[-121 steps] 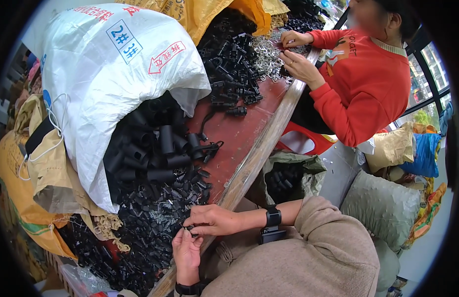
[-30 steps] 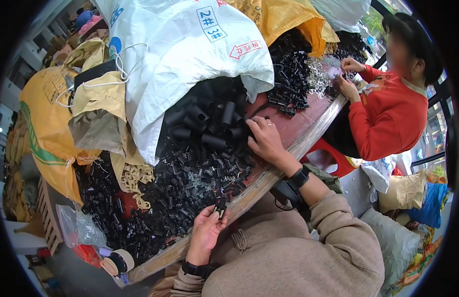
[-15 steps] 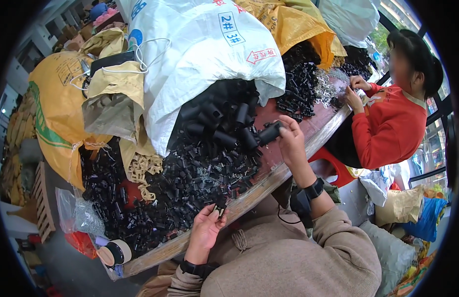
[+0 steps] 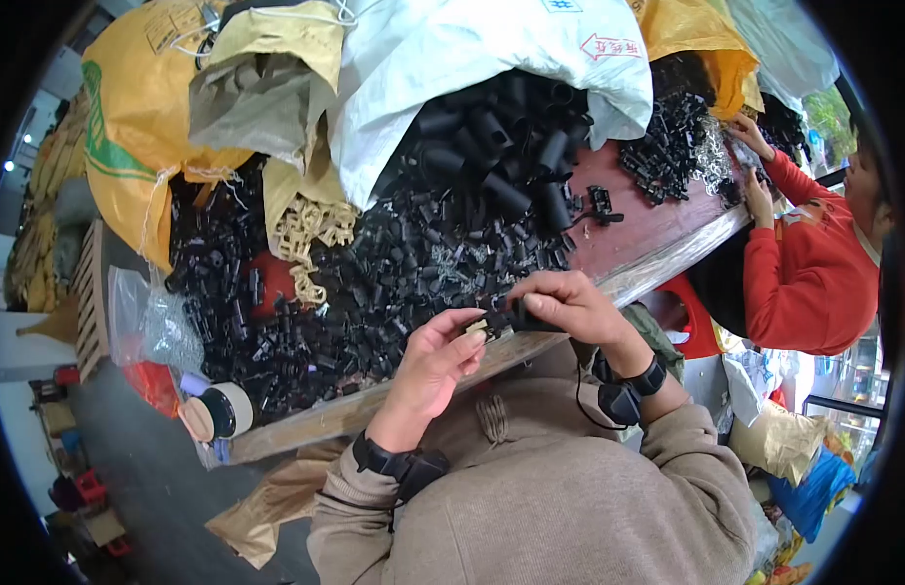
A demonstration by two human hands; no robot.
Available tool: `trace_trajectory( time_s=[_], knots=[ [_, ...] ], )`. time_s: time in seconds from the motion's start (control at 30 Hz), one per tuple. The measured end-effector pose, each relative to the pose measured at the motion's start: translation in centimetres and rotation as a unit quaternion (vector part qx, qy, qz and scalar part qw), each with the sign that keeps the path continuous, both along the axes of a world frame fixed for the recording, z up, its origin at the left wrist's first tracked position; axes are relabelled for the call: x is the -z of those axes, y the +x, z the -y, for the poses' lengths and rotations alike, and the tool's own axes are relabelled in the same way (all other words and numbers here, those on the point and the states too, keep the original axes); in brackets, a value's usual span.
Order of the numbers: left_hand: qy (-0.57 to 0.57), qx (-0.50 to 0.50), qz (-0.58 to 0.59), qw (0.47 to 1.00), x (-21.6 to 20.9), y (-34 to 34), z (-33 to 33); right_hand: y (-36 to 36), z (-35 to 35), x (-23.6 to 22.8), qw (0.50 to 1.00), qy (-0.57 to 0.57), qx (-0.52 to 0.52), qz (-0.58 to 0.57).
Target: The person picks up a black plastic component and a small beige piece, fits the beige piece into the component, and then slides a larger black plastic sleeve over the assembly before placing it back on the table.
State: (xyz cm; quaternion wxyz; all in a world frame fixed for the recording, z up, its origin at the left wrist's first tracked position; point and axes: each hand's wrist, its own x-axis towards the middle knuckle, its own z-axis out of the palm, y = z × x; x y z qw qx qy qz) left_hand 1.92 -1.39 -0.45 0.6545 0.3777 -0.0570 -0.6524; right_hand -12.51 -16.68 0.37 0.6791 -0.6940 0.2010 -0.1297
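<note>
Both my hands meet above the table's wooden front edge [image 4: 360, 405]. Between its thumb and fingers, my left hand [image 4: 433, 366] pinches a small black-and-beige plastic part [image 4: 479, 330]. My right hand [image 4: 574, 307] grips a short black plastic tube [image 4: 520, 316], partly hidden by its fingers, close against that part. Whether the two pieces are joined, I cannot tell. Behind my hands spreads a heap of small black plastic parts [image 4: 404, 258]. Larger black tubes [image 4: 506, 195] spill from the mouth of a white woven sack [image 4: 452, 58].
Beige plastic parts [image 4: 316, 226] spill from a paper sack on the left. A lidded jar [image 4: 228, 409] stands at the table's left corner, beside a clear plastic bag [image 4: 167, 331]. At the right, a person in a red top [image 4: 813, 283] handles parts beside a black pile [image 4: 662, 156].
My right hand has brought the black tube from the far tubes down to my left hand. My left hand has risen slightly with its small part. The view has shifted.
</note>
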Motion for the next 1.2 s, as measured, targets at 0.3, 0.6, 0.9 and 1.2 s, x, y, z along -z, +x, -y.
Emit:
trace_trajectory(
  time_s=[0.3,0.6,0.9,1.2],
  knots=[
    [0.028,0.033,0.024,0.999,0.9,0.6,-0.7,0.9,-0.1,0.0,0.975,-0.216,-0.056,0.003],
    [0.048,0.032,0.015,0.998,1.4,0.9,-0.2,0.7,1.1,0.9,0.977,-0.204,-0.064,0.007],
    [0.066,0.09,0.069,0.991,1.5,0.1,0.0,1.2,-0.6,0.1,0.97,-0.197,-0.141,-0.014],
    [0.094,0.077,0.076,0.99,1.8,-0.3,-0.1,0.2,-1.7,1.0,0.993,-0.094,-0.058,-0.039]
  ],
)
